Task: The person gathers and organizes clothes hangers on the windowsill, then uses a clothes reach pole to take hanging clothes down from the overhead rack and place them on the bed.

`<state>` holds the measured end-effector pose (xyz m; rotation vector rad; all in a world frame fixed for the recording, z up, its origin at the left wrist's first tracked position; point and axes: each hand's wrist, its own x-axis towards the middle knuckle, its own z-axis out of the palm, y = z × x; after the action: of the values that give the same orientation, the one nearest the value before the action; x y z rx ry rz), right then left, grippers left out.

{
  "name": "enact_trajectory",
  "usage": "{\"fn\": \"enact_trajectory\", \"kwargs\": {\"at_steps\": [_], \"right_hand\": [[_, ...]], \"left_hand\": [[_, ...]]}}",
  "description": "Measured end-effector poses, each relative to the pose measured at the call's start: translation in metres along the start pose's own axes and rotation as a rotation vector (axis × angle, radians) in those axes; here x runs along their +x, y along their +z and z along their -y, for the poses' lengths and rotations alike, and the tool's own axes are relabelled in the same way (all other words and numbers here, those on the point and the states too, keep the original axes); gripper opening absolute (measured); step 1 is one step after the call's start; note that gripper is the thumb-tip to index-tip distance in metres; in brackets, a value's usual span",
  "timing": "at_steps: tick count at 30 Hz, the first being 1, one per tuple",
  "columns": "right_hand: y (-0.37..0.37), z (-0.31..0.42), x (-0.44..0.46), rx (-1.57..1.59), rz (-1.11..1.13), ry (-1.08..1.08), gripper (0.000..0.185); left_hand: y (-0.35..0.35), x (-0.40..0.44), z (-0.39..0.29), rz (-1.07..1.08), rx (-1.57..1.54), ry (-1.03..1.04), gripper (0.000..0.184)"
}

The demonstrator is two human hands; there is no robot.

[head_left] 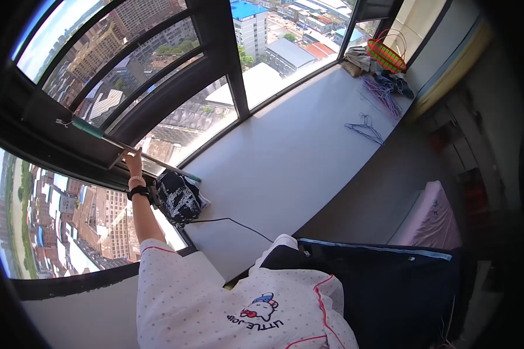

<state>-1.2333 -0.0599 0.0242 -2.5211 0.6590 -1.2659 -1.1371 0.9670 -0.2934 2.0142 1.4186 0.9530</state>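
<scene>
My left hand (134,160), with a bracelet and a black watch at the wrist, reaches forward to the window. Its fingers are closed around a thin metal pole (163,164) with a green grip at its upper left end. The other tip of the pole, also green, lies over the sill near a dark bundle of cloth with a white pattern (177,195). My right hand is out of sight. On my right side hangs a large dark navy cloth (372,285) with a light blue edge; what holds it up is hidden.
A wide white sill (273,168) runs along the barred window (198,35). Blue hangers (365,129), purple hangers (381,96), dark cloth and a red-green basket (386,55) lie at its far end. A black cord (233,221) crosses the sill. Pink cloth (434,218) covers something lower right.
</scene>
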Motion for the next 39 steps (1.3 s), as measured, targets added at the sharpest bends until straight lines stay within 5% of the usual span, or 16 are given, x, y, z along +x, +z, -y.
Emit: {"fn": "enact_trajectory", "kwargs": {"at_steps": [3, 5, 7, 9, 11, 14, 17, 21, 28, 35, 39], "right_hand": [[-0.01, -0.041, -0.009, -0.304, 0.141, 0.263, 0.045], [-0.012, -0.012, -0.027, -0.164, 0.093, 0.217, 0.039], [-0.007, 0.037, -0.032, -0.126, 0.097, 0.397, 0.036], [-0.003, 0.038, -0.041, -0.041, 0.071, 0.359, 0.033], [-0.001, 0.049, -0.047, 0.011, 0.053, 0.265, 0.028], [0.003, 0.07, -0.048, 0.109, 0.112, 0.273, 0.023], [0.009, 0.085, -0.044, 0.149, 0.098, 0.188, 0.022], [0.005, 0.089, -0.049, 0.168, 0.083, 0.24, 0.017], [0.014, 0.003, -0.052, -0.082, -0.112, 0.471, 0.021], [0.034, -0.1, 0.012, -0.088, -0.106, 0.535, 0.025], [0.022, -0.136, 0.04, -0.196, 0.065, 0.44, 0.049]], "left_hand": [[0.022, -0.003, 0.022, -0.083, 0.403, -0.199, 0.126], [0.048, -0.026, 0.022, -0.298, 0.604, 0.067, 0.123], [0.067, -0.074, -0.037, -0.094, 0.259, 0.405, 0.11], [0.052, -0.182, -0.184, 0.443, -0.169, 0.494, 0.097], [0.03, -0.287, -0.319, 0.867, -0.367, 0.638, 0.095], [0.004, -0.42, -0.454, 1.19, -0.541, 1.169, 0.105], [-0.037, -0.543, -0.539, 1.339, -0.834, 1.758, 0.109], [-0.086, -0.669, -0.597, 1.288, -0.873, 2.259, 0.11], [-0.048, -0.829, -0.603, 1.825, -1.084, 2.281, 0.043], [-0.036, -0.948, -0.639, 1.995, -0.962, 2.277, 0.03], [-0.034, -0.982, -0.683, 1.959, -1.139, 2.193, 0.026]]}}
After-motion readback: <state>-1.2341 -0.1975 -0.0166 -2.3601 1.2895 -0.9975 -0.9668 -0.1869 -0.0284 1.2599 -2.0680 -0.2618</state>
